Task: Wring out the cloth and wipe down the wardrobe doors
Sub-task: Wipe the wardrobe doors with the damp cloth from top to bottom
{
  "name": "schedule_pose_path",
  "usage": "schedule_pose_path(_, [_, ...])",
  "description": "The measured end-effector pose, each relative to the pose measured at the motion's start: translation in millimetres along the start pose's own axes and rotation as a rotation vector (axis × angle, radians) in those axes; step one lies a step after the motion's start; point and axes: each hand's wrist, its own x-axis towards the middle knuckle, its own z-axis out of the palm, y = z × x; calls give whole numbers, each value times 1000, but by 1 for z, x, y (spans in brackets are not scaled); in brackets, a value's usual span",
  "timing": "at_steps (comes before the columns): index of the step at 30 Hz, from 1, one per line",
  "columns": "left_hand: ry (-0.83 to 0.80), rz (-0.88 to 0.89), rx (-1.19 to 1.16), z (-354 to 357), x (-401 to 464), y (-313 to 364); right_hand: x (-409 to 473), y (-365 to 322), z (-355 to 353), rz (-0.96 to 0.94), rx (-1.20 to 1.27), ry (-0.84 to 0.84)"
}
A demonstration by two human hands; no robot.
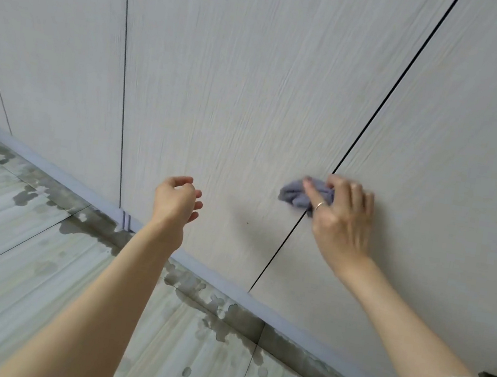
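A person's right hand (341,212) presses a bunched grey-blue cloth (302,194) against pale wood-grain wardrobe doors (238,91), fingers curled around it right at a dark seam between two panels, while the left hand (177,199) hovers just off the door, loosely curled and holding nothing. Dark wet patches on the pale tiled floor (24,252) along the grey plinth (227,287) could cause a slip, and a poorly wrung cloth would add drips. The doors' tops are cut off, and motion blur hides any streaks.
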Motion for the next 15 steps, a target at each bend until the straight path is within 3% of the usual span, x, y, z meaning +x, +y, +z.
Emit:
schedule_pose_path(4, [9, -17, -19, 4, 0, 2, 51, 11, -2, 236, -61, 175])
schedule_pose_path(6, [16, -17, -33, 4, 0, 3, 47, -9, 17, 255, -17, 195])
schedule_pose_path(8, [30, -17, -39, 0, 2, 4, 16, -38, 39, 42, 46, 80])
schedule_pose_path(10, [49, -16, -46, -8, 3, 5, -30, -68, 57, -259, 16, -164])
schedule_pose_path(11, [55, -13, -50, -11, 3, 5, -54, -78, 60, -322, -20, -281])
schedule_pose_path(13, [60, -7, -54, -17, 4, 7, -81, -87, 59, -313, -36, -444])
schedule_pose_path(15, [69, -16, -55, -19, 5, 8, -76, -78, 55, -281, -23, -410])
